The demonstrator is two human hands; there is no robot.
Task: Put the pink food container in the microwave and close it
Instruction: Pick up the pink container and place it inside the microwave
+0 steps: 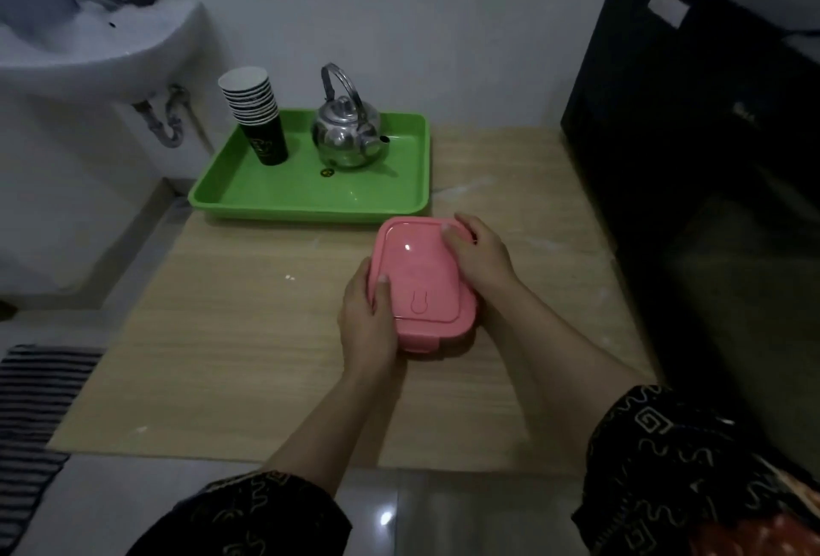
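Observation:
The pink food container (421,280), lidded, with a small rabbit mark on top, is at the middle of the wooden table (248,333). My left hand (366,325) grips its left near corner, thumb on the lid. My right hand (479,253) grips its far right side, fingers on the lid. Whether the container rests on the table or is just lifted is unclear. The black microwave (710,156) stands at the table's right side; its dark door faces left, and I cannot tell if it is open.
A green tray (310,200) at the table's back holds a metal kettle (348,134) and a stack of paper cups (257,116). A white sink (88,49) hangs at the left. A striped mat (31,404) lies on the floor.

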